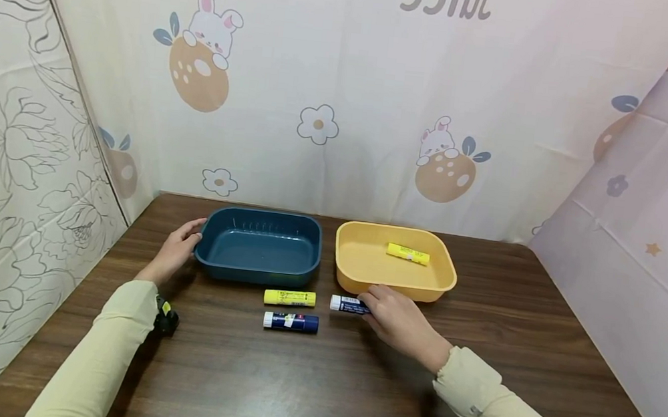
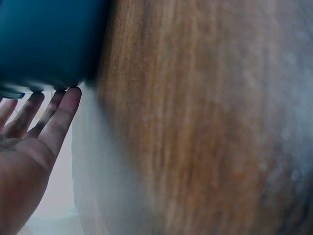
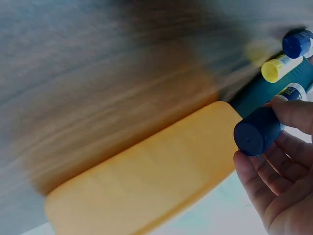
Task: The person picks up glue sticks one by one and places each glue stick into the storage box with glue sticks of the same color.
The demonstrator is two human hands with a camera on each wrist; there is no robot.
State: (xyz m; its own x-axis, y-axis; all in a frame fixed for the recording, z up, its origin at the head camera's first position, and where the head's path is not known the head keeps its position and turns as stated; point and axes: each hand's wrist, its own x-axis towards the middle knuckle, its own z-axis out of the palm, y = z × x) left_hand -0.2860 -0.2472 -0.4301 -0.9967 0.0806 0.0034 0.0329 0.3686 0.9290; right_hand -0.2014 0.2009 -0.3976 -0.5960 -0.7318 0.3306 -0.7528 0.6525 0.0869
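My right hand pinches a dark blue glue stick with a white cap in front of the yellow tray. In the right wrist view, thumb and fingers close round that glue stick. My left hand touches the left side of the dark teal tray, its fingers fairly straight. The left wrist view shows those fingertips against the teal tray's wall. A yellow glue stick and another blue glue stick lie on the table before the teal tray.
Inside the yellow tray lies one more yellow glue stick. Both trays stand side by side near the back of the wooden table. A printed curtain hangs behind the table. A small black object sits by the left wrist.
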